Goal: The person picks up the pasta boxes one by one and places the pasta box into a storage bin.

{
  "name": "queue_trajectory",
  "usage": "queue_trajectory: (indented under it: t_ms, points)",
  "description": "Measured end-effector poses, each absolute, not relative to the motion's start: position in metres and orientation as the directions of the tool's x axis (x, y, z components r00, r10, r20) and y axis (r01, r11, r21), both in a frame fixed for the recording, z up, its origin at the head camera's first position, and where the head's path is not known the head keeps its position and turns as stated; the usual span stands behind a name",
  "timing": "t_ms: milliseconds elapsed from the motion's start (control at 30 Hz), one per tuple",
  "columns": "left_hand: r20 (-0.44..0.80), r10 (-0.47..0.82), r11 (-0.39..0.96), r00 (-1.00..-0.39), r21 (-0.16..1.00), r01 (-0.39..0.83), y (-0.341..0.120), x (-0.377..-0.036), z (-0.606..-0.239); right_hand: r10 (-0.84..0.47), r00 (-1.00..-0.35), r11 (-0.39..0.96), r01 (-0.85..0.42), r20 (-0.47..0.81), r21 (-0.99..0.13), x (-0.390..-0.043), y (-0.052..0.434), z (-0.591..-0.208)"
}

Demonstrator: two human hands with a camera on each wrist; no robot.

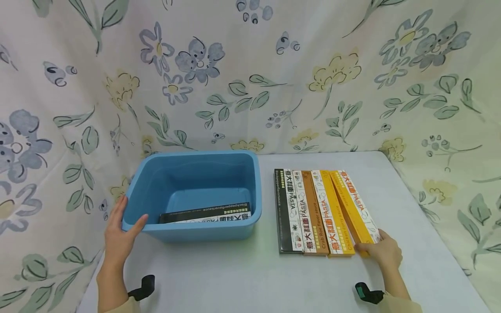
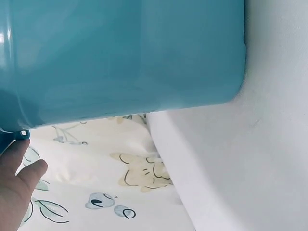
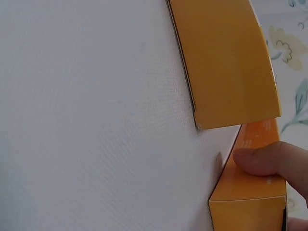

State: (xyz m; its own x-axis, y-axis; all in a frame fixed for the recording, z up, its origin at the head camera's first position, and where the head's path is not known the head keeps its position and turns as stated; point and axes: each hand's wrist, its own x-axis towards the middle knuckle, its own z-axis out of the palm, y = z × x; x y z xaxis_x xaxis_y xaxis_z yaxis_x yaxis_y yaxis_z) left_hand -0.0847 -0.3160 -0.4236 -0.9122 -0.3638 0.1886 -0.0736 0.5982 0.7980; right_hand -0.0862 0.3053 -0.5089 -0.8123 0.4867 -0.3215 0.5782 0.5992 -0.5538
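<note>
Thumb and fingers spread, my left hand (image 1: 119,234) rests at the front left corner of a blue plastic basin (image 1: 195,234), touching its rim. Inside the basin lies a black and white pasta box (image 1: 205,213) along the front wall. My right hand (image 1: 383,250) grips the near end of a yellow pasta box (image 1: 354,208), thumb on its left side. That box slants away from the yellow chicken curry pasta box (image 1: 334,217) to its left. In the right wrist view the thumb presses the held box's orange side (image 3: 255,180).
Left of the two yellow boxes lie a brown crab roe pasta box (image 1: 313,213) and a black pasta box (image 1: 288,213), side by side. A white table (image 1: 219,278) carries everything. Floral curtains (image 1: 235,78) hang behind and along both sides.
</note>
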Motion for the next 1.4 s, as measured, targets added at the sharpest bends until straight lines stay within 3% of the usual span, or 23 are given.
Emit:
queue_trajectory:
  t_ms: [633,1400]
  points:
    - [0.209,-0.358,0.603,-0.91,0.796,-0.054,-0.315,-0.085,-0.426,0.572,-0.746,0.455,0.635,-0.342,-0.624,-0.085,0.304,-0.507]
    - [0.204,-0.363,0.6,-0.909,0.797,-0.061,-0.315,-0.084,-0.426,0.563,-0.782,0.428,0.553,-0.268,-0.715,-0.094,0.309,-0.469]
